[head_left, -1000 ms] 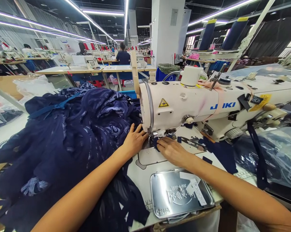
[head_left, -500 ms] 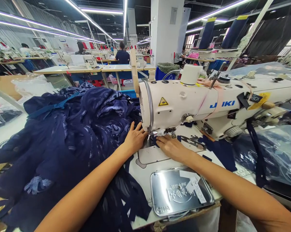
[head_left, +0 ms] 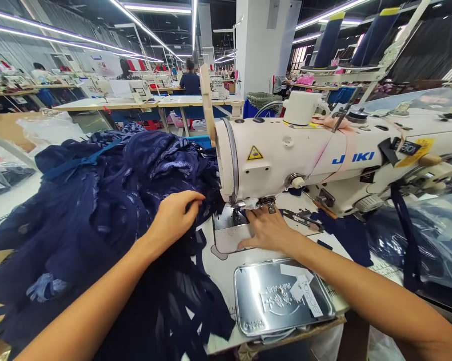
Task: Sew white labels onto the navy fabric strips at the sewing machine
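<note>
My left hand (head_left: 176, 214) is over the near side of a big heap of navy garments (head_left: 113, 200), left of the needle. Its thumb and forefinger come close together at a fold of navy fabric (head_left: 210, 206); the other fingers are curled out of sight. My right hand (head_left: 267, 228) rests palm down beside the presser foot (head_left: 236, 215), fingers under the head of the white sewing machine (head_left: 263, 160) and thumb spread over the metal plate (head_left: 229, 238). A small bit of navy cloth (head_left: 243, 216) shows by its fingertips.
Dark snips (head_left: 303, 219) lie right of my right hand near navy scraps (head_left: 342, 235). A shiny metal tin lid (head_left: 256, 286) sits at the table's front. A clear plastic bag (head_left: 436, 235) is at right. Thread cones (head_left: 329, 40) stand above. A person (head_left: 190, 82) sits further back.
My left hand has moved left and toward me, away from the needle, its fingers now drawn together. My right hand has shifted slightly right, its thumb spreading out.
</note>
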Available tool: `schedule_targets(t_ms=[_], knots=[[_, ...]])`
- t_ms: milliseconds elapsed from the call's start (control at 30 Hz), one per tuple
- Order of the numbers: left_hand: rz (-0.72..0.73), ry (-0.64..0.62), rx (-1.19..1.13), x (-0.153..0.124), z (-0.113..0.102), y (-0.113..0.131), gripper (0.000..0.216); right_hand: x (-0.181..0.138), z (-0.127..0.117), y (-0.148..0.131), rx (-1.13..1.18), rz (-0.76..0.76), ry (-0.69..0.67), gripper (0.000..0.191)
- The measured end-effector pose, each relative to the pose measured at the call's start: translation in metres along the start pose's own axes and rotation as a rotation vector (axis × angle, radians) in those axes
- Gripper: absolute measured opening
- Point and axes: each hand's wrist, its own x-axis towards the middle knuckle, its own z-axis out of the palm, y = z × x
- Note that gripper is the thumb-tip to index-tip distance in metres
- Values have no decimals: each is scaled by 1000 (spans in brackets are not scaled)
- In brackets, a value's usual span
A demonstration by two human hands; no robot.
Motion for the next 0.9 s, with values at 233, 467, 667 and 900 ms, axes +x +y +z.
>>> schedule_targets(t_ms=[233,467,667,900], knots=[[113,-40,198,-52,-24,-24,32,-13,-18,12,91,-33,-1,38],[242,-175,378,-65,-22,-13,33,-16,-25,2,426,-369,-193,9],[260,-233,582,-68,-16,-16,48,-16,-25,-7,178,-428,-119,20],[273,-244,639,-58,-13,-8,36,-7,-27,-20,66,-451,-90,17]])
